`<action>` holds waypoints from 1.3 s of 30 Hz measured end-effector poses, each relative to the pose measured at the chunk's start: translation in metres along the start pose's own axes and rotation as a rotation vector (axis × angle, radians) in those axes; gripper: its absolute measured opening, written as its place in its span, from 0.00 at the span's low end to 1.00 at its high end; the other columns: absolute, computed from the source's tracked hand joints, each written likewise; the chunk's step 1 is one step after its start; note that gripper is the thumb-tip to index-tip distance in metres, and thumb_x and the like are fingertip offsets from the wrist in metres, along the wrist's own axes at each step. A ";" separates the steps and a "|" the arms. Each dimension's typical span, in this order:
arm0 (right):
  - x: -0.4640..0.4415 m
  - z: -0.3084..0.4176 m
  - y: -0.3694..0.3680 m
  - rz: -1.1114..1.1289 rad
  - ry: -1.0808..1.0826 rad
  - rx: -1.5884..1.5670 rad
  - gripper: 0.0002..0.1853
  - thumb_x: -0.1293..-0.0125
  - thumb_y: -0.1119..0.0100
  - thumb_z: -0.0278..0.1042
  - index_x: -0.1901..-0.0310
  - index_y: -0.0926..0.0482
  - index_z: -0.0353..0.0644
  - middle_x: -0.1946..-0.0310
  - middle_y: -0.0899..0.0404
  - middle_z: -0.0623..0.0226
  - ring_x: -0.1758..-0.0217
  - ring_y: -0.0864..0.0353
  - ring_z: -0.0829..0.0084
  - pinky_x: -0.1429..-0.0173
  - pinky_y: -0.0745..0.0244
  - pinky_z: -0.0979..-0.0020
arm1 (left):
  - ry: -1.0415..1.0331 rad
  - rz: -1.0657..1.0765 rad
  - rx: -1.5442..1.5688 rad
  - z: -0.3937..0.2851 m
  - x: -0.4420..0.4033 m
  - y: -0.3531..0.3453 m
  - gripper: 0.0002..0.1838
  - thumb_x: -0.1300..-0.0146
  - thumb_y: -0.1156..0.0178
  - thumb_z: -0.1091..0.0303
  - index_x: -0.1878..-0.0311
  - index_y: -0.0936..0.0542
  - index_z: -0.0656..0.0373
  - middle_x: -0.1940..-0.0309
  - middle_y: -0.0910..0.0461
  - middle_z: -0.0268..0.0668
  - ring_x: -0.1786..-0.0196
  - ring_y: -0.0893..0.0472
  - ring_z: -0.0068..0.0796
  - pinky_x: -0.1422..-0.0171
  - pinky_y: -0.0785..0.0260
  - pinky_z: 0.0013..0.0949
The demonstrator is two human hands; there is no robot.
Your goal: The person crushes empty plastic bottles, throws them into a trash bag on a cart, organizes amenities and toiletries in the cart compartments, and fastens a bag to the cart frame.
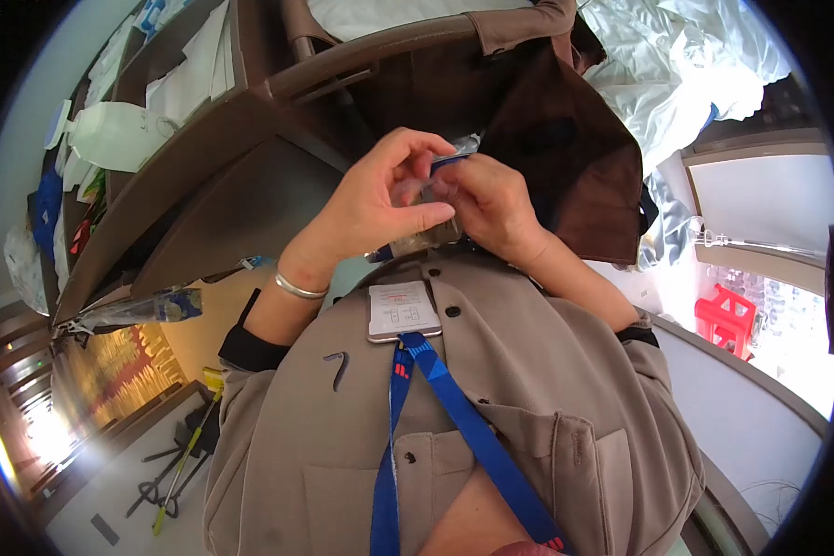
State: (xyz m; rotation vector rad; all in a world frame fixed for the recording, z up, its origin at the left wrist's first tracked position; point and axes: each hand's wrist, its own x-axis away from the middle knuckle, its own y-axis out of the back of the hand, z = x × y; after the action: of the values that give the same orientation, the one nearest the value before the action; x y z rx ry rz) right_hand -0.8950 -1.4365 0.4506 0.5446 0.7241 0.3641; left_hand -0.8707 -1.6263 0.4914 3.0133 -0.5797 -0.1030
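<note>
Both hands are close together in front of my torso, over the dark brown fabric bag of a cart. My left hand [385, 199], with a silver bangle on its wrist, has its thumb stretched out and its fingers curved, with a gap between. My right hand [493, 199] has its fingers closed in a pinch on a piece of clear plastic with a blue edge [449, 160]. Much of this plastic is hidden by the fingers, so its exact kind cannot be made out. A white badge [403, 310] on a blue lanyard [473, 431] lies against my shirt below the hands.
The brown cart bag [574, 176] hangs open from a curved rail [380, 60]. At left, a brown shelf unit holds papers and a white spray-like container [120, 136]. Shiny white plastic sheeting [686, 65] is piled at upper right. A red stool [725, 320] stands at right.
</note>
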 end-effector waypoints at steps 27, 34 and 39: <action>-0.054 -0.080 -0.005 -0.652 -0.329 -0.125 0.23 0.48 0.25 0.37 0.54 0.22 0.37 0.66 0.21 0.64 0.73 0.23 0.75 0.68 0.26 0.73 | -0.159 -0.207 -0.116 0.002 -0.016 -0.003 0.07 0.39 0.36 0.78 0.58 0.16 0.67 0.69 0.25 0.30 0.66 0.29 0.16 0.60 0.37 0.19; -0.062 -0.083 -0.019 -0.724 -0.385 -0.025 0.22 0.50 0.26 0.41 0.56 0.22 0.41 0.73 0.21 0.65 0.77 0.22 0.68 0.70 0.25 0.67 | 0.031 -0.046 -0.065 0.002 -0.004 0.018 0.07 0.43 0.33 0.78 0.60 0.16 0.67 0.70 0.25 0.29 0.66 0.30 0.15 0.63 0.39 0.18; -0.063 -0.088 -0.016 -0.737 -0.330 0.065 0.20 0.52 0.27 0.40 0.59 0.21 0.40 0.74 0.22 0.64 0.75 0.21 0.64 0.68 0.24 0.65 | 0.109 0.120 -0.182 -0.004 -0.002 0.028 0.07 0.46 0.31 0.77 0.64 0.15 0.66 0.70 0.25 0.29 0.68 0.30 0.14 0.65 0.40 0.20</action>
State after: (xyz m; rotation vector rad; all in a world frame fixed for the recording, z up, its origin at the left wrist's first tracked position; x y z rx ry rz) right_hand -0.9987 -1.4503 0.4194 0.3525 0.5696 -0.4287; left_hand -0.8825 -1.6517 0.4980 2.7815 -0.6980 0.0153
